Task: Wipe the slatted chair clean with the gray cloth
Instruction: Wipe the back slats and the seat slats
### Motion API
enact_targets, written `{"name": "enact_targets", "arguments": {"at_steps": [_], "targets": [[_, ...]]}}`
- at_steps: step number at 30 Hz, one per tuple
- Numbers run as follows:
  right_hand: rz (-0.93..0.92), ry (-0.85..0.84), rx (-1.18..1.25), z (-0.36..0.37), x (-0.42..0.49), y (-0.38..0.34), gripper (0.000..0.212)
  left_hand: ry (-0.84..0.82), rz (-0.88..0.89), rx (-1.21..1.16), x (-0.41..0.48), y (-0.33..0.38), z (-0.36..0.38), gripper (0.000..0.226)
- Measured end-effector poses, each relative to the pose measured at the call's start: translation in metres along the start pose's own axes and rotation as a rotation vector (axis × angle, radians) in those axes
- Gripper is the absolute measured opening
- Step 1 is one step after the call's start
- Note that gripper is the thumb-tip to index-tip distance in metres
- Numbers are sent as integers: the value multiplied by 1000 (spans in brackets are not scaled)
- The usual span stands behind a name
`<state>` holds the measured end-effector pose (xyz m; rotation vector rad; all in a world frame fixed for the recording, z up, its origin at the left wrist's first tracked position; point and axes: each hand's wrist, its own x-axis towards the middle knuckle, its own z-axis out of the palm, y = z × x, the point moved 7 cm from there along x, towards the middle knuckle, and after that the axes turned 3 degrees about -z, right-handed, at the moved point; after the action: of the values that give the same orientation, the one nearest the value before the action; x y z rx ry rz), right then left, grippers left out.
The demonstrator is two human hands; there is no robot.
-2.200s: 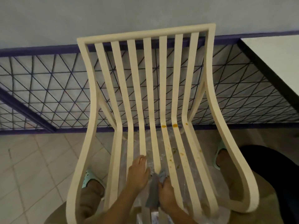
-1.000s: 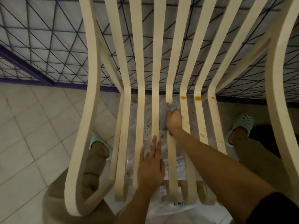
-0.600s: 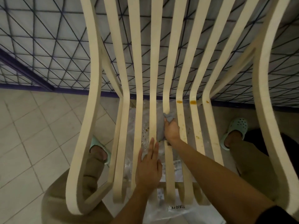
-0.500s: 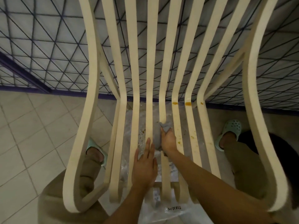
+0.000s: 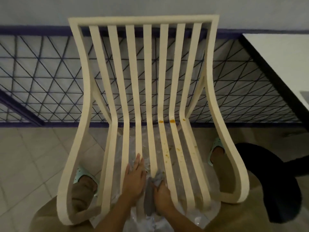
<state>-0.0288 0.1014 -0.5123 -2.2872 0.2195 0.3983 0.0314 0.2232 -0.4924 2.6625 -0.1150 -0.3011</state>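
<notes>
Two hands work low on the seat of the slatted chair (image 5: 147, 91), nearest the camera. The right hand (image 5: 161, 194) is clenched around the gray cloth (image 5: 153, 190), which is bunched against a middle slat near the seat's front edge, a tail hanging down between slats. The left hand (image 5: 135, 177) lies flat with its fingers spread wide, holding nothing, pressed on the neighbouring slat to steady the chair. Both forearms reach in from below, nearly parallel. Clear plastic sheeting (image 5: 182, 186) shows under the seat. Further along, orange stains (image 5: 166, 153) dot the slats right of the cloth, and more sit at the seat's bend (image 5: 165, 121). Wiping only this slat would likely miss them, and a soiled cloth could smear residue onto clean slats
</notes>
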Motion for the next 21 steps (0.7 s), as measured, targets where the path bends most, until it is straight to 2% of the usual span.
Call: {"name": "enact_targets", "arguments": {"at_steps": [2,3,5,6,9,12,17,19,21], "targets": [[47,-85,-19,1,0,6,27,-87,-32,-55,4,-2,2,56],[66,-92,-2,-4,1,5,28,-116,-37,-44,4,0,2,58],[42,-254,-14,-13,-1,2,29,-146,-49,-63,2,4,4,59],[79,-313,124,-18,-2,2,30,-143,-62,-79,0,5,6,59],[-4,-420,40,-43,-8,-4,31,-146,-49,-46,-9,12,14,56],[13,-378,94,-81,-3,-12,28,-172,7,25,-20,19,25,57],[-55,-56,61,-148,8,-27,23,-170,-16,-7,-20,18,26,56],[-25,-66,56,-134,6,-20,23,-165,-22,-12,-15,20,23,54],[28,-171,-22,-91,-3,-2,29,-172,-37,-27,-10,22,22,53]]}}
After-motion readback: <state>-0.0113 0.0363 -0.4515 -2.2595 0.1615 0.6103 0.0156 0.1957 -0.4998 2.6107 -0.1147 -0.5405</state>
